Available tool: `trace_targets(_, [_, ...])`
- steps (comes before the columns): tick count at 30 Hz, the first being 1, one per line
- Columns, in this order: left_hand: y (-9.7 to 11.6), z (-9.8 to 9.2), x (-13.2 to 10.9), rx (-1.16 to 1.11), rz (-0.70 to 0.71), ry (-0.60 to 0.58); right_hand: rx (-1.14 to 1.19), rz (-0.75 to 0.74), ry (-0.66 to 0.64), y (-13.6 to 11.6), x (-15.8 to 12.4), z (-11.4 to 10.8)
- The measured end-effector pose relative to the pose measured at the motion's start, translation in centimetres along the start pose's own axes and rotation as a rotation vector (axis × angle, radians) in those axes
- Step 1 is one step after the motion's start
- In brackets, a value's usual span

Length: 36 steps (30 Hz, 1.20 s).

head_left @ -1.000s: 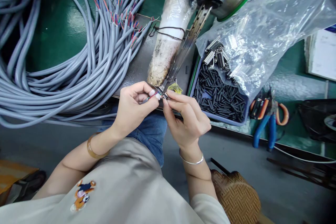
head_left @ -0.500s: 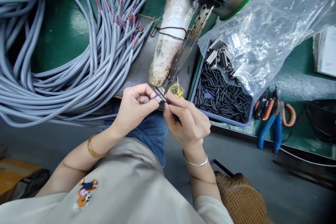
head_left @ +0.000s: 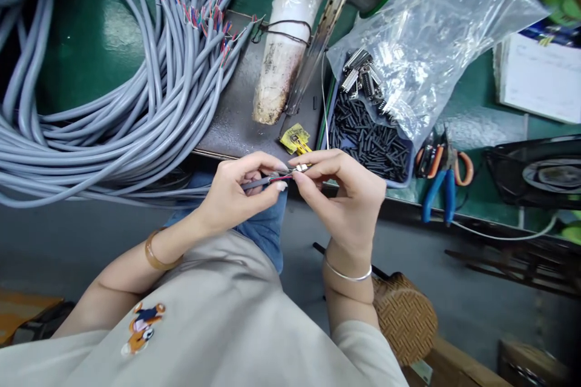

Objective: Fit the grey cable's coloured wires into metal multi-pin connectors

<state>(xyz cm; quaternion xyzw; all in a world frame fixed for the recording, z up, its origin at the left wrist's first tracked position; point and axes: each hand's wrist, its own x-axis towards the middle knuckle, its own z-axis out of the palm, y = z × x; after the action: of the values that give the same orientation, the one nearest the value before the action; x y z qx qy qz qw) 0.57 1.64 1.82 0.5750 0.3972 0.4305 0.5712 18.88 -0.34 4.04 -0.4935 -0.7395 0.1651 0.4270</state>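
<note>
- Held cable (head_left: pixel 256 184): grey, red wire (head_left: pixel 285 178) showing.
- Cable bundle (head_left: pixel 136 133): grey; wire ends (head_left: pixel 193 15) red, blue, white.
- Bench (head_left: pixel 104 30): green.
- Tray (head_left: pixel 410 166): bluish-purple; small pieces (head_left: pixel 367 145) black.
- Pliers (head_left: pixel 449 190): blue handles.
- Stool seat (head_left: pixel 403 317): brown, basket-weave pattern.
- Shirt (head_left: pixel 218 326): pale grey-beige.

The cable (head_left: pixel 258 183) I hold has a smooth grey plastic skin, and the connector (head_left: pixel 301 167) at its end glints like metal. At upper left, the heaped cables (head_left: pixel 136 124) show the same smooth plastic with a soft sheen, over a glossy green tabletop (head_left: pixel 102 42). At upper right, a clear plastic bag (head_left: pixel 436 30) is shiny and crinkled; the black tubes (head_left: pixel 370 144) below it look matt. My shirt (head_left: pixel 204 326) is matt cloth, my silvery bangle (head_left: pixel 350 278) polished metal.
</note>
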Motion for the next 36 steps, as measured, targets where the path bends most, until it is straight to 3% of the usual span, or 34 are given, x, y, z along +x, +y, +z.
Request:
trace_targets(5, [-0.1, -1.1, 0.2, -0.459, -0.233, -0.063, -0.135, -0.298, 0.191, 0.3, -2.0, 1.2])
trace_targets(10, [-0.5, -1.6, -0.2, -0.549, -0.212, -0.107, -0.040, -0.264, 0.285, 1.0, -3.4, 2.2])
trace_targets(16, [-0.6, -1.2, -1.0, -0.299, 0.064, -0.037, 0.138, -0.042, 0.307, 0.3, -3.2, 2.1])
trace_targets(19, [-0.9, -1.0, -1.1, -0.091, 0.251, 0.000, 0.099, 0.033, 0.336, -0.2, -3.2, 1.5])
trace_targets(23, [-1.4, -0.9, -1.0, 0.091, 0.466, 0.024, -0.048, 0.193, 0.197, -1.2, -2.9, 1.0])
trace_targets(26, [-1.3, -0.8, -0.9, 0.129, 0.517, 0.030, 0.013, 0.235, 0.116, -1.6, -2.3, 1.2])
trace_targets(29, [-0.8, -0.8, -0.8, 0.116, 0.446, 0.019, 0.228, 0.261, 0.093, -1.2, -1.8, 1.5])
trace_targets(33, [0.3, -0.6, -0.5, 0.008, 0.198, -0.006, 0.516, 0.257, 0.008, -0.1, -1.5, 1.8])
trace_targets(36, [0.7, -0.5, -0.2, -0.120, 0.056, -0.016, 0.441, 0.211, 0.042, 0.5, -1.6, 2.0])
